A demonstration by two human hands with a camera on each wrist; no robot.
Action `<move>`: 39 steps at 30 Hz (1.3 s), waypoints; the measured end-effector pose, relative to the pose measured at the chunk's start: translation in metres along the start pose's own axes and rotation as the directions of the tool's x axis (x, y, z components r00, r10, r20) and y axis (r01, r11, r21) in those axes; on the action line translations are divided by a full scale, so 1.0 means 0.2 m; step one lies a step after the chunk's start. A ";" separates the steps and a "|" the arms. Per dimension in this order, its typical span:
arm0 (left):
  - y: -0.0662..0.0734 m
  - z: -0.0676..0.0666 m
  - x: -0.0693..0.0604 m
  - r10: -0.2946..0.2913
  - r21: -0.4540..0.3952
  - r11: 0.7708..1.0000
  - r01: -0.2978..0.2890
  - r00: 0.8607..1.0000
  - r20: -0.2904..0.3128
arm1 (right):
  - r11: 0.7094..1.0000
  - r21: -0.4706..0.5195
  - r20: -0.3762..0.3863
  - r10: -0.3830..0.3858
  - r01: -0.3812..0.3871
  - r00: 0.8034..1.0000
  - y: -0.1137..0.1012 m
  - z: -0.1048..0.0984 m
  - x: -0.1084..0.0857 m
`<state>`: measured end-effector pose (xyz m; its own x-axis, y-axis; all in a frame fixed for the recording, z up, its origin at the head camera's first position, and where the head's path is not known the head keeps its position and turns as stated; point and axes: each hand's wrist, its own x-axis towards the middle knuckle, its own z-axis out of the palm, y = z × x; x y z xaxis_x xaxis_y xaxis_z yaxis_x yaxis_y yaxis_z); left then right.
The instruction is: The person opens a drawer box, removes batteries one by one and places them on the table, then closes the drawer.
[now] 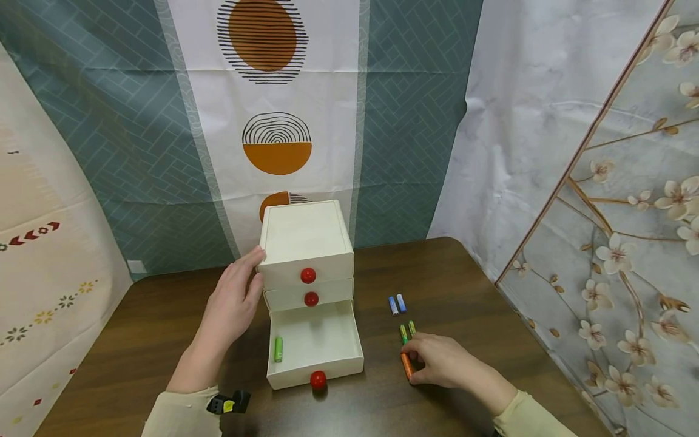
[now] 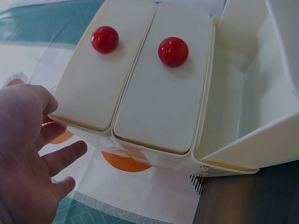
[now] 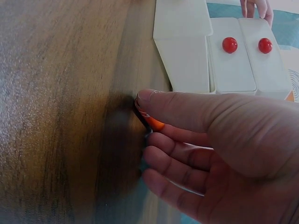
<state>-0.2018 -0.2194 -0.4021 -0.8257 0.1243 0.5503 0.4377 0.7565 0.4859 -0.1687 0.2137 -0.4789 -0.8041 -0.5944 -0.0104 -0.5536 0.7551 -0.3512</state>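
Observation:
A small white chest of drawers point(image 1: 306, 233) with red knobs stands on the table, its bottom drawer point(image 1: 349, 365) pulled out. One green battery point(image 1: 278, 349) lies in that drawer, by its left wall. With fingers fairly straight, my left hand point(image 1: 232, 303) touches the upper left edge of the chest; in the left wrist view that hand point(image 2: 32, 149) is at the chest's top corner. To the right of the drawer, my right hand point(image 1: 442, 361) pinches an orange battery point(image 1: 406, 366) at the tabletop. The right wrist view shows the thumb across this battery point(image 3: 156, 124), covering part of it.
Two blue batteries point(image 1: 393, 306) lie right of the chest. Two green-yellow batteries point(image 1: 403, 332) are just beyond my right fingers, partly hidden. The upper two drawers, with red knobs point(image 1: 308, 275), are closed. Patterned cloths point(image 1: 415, 121) hang behind the brown table point(image 1: 371, 413).

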 end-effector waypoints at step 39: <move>0.01 -0.01 0.00 -0.008 -0.005 1.000 0.008 1.000 0.007 | 1.000 0.019 0.021 0.007 -0.007 1.000 0.00 -0.01 0.00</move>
<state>-0.2006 -0.2189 -0.4001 -0.8318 0.1229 0.5414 0.4329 0.7541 0.4939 -0.1686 0.2142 -0.4764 -0.8032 -0.5948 -0.0329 -0.5433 0.7541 -0.3689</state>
